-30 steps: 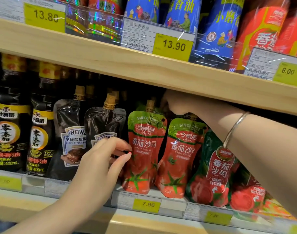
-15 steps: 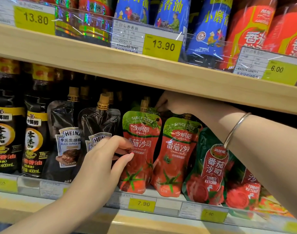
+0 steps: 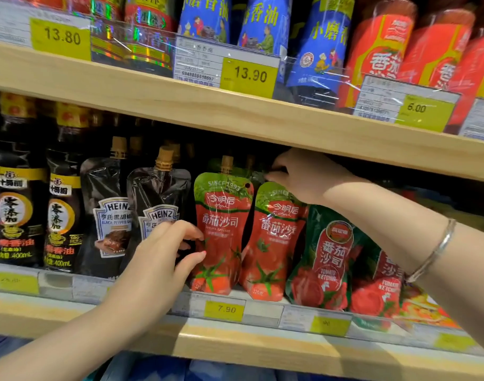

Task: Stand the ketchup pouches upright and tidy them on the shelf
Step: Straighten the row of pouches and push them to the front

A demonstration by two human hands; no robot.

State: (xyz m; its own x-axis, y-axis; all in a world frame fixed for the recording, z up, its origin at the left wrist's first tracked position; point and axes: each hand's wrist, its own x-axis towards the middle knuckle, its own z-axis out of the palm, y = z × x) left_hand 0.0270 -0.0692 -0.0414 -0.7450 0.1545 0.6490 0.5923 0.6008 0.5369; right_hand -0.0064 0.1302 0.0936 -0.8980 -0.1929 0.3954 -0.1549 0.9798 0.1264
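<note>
Two red-and-green ketchup pouches stand side by side on the lower shelf (image 3: 262,350). The left pouch (image 3: 224,232) is nearly upright, and my left hand (image 3: 163,257) grips its left edge between thumb and fingers. The right pouch (image 3: 276,243) leans slightly left. My right hand (image 3: 304,177) reaches under the upper shelf and pinches the top of a pouch behind it; which pouch it holds is partly hidden. Two darker green-and-red ketchup pouches (image 3: 328,259) lean to the right of them, under my right forearm.
Two black Heinz pepper sauce pouches (image 3: 158,199) stand left of the ketchup, then dark sesame oil bottles (image 3: 15,210). The upper wooden shelf (image 3: 235,116) hangs low over the pouch spouts. Price tags (image 3: 224,309) line the clear front rail.
The two red pouches have been pushed a little more upright and closer together. My right hand has shifted slightly right along the pouch tops. My left hand stays on the left pouch's edge.
</note>
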